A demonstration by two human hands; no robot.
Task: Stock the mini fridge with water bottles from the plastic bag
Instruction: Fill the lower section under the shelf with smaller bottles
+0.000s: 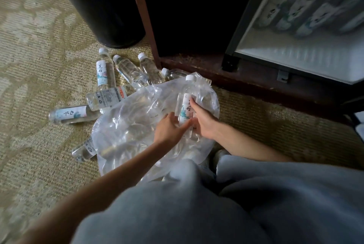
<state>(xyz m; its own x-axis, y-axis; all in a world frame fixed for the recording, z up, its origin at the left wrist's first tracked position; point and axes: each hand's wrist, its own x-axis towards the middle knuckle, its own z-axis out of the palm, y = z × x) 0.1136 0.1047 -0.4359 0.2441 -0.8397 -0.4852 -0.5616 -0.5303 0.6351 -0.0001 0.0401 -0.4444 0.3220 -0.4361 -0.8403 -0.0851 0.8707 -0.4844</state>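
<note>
Water bottle (186, 104): lies on top of the clear plastic bag (134, 121), white cap pointing toward the mini fridge (295, 56), label facing up. Right hand (203, 123): fingers curled round the lower body of this bottle, index finger laid along the label. Left hand (169, 128): fingers nearly straight and relaxed, tips touching the base end of the same bottle, with nothing gripped. The bag is spread on the patterned carpet (39, 66) in front of the person's knees. Loose bottles (105, 72) lie on the carpet to the left of the bag, some partly under its edge. The fridge stands open at upper right, with stocked bottles (307, 11) lying side by side on its shelf. A black waste bin (102, 7) stands beyond the loose bottles
</note>
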